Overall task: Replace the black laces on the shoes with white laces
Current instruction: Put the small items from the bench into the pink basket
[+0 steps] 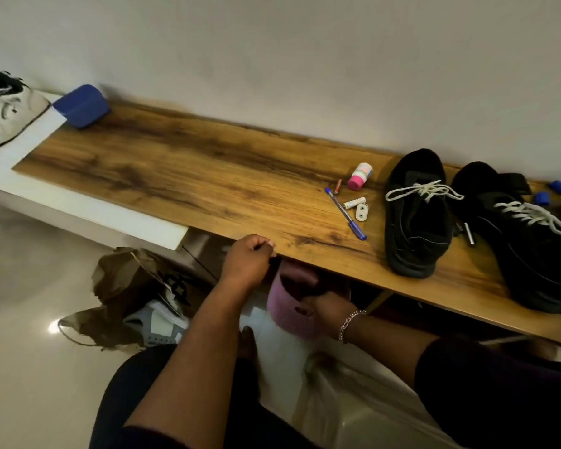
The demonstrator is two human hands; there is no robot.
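Below the bench edge, your right hand (329, 307) grips the near rim of a pink basket (292, 314); fingers curl over the rim into its dark inside, w/ a bracelet (350, 322) on the wrist. What's in the basket can't be made out. Left of those fingers and a bit higher, your left hand (248, 256) sits at the front edge of the bench (182, 170), fingers curled tight together, thumb against them; whether they pinch anything you can't tell. Further left of that hand, on the floor, a crumpled brown bag (117, 286) w/ a grey-white shoe (157, 324) beside it.

Beyond and right of your right fingers, on the bench top: a blue pen (345, 213), batteries (354, 202), a pink-capped bottle (359, 176). Right of those stand 2 black shoes, near one (416, 218) and far-right one (531, 251), both already threaded w/ white laces (425, 189). No black lace shows clearly. Far left of your left fingers, a blue box (81, 105) against the wall and a white sneaker (4, 115).
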